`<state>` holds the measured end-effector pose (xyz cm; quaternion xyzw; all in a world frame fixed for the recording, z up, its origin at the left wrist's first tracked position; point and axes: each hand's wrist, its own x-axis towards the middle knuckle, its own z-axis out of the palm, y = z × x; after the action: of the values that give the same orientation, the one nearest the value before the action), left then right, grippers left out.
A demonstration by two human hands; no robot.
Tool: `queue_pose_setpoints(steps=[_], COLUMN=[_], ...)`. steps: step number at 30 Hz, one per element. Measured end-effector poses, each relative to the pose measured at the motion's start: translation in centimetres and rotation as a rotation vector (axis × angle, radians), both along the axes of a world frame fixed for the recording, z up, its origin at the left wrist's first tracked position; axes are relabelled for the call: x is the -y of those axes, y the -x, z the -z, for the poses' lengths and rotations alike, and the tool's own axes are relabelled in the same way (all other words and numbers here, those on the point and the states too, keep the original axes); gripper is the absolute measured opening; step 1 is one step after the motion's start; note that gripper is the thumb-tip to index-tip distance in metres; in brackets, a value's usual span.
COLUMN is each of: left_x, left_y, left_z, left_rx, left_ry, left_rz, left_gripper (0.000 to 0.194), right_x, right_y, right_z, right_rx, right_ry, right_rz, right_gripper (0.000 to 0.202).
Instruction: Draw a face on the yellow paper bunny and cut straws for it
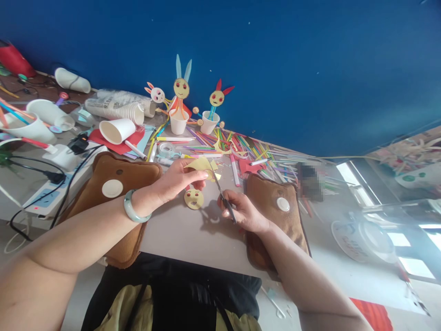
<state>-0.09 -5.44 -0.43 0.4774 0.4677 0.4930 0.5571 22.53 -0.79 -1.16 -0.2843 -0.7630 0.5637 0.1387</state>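
Yellow paper point(200, 164) is pinched between the thumb and fingers of my left hand point(175, 181), which has a pale bangle on its wrist. My right hand point(243, 209) grips dark-handled scissors point(225, 202), with the blades up at the paper's right edge. Below the paper, a round yellow face cutout point(194, 199) with red eyes lies on the table point(193, 236). Brown plush cushions lie under or beside my forearms, one at the left point(119, 172) and one at the right point(275, 216).
Paper-cup figures with eared faces point(178, 120) point(210, 122) stand by the blue wall. Colored sticks point(206, 138) and markers point(234, 170) lie behind my hands. At the left are paper cups point(117, 131) and a power strip point(48, 193) with cables. A clear plate point(375, 241) lies right.
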Motion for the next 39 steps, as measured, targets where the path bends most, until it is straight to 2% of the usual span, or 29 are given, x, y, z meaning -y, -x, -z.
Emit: queue_pose_setpoints(steps=[22, 31, 39], left_x=[-0.26, -0.12, -0.17], left_y=[0.07, -0.05, -0.03], left_z=[0.31, 0.15, 0.24], left_rx=[0.066, 0.036, 0.005], left_ry=[-0.056, -0.01, 0.014], left_rz=[0.024, 0.061, 0.023], left_gripper=[0.021, 0.024, 0.025], right_x=[0.02, 0.09, 0.08], right_y=[-0.02, 0.0, 0.04], right_z=[0.21, 0.02, 0.08], right_rx=[-0.01, -0.024, -0.003], right_ry=[0.013, 0.022, 0.006], right_rz=[0.003, 0.009, 0.003], right_gripper=[0.056, 0.055, 0.055])
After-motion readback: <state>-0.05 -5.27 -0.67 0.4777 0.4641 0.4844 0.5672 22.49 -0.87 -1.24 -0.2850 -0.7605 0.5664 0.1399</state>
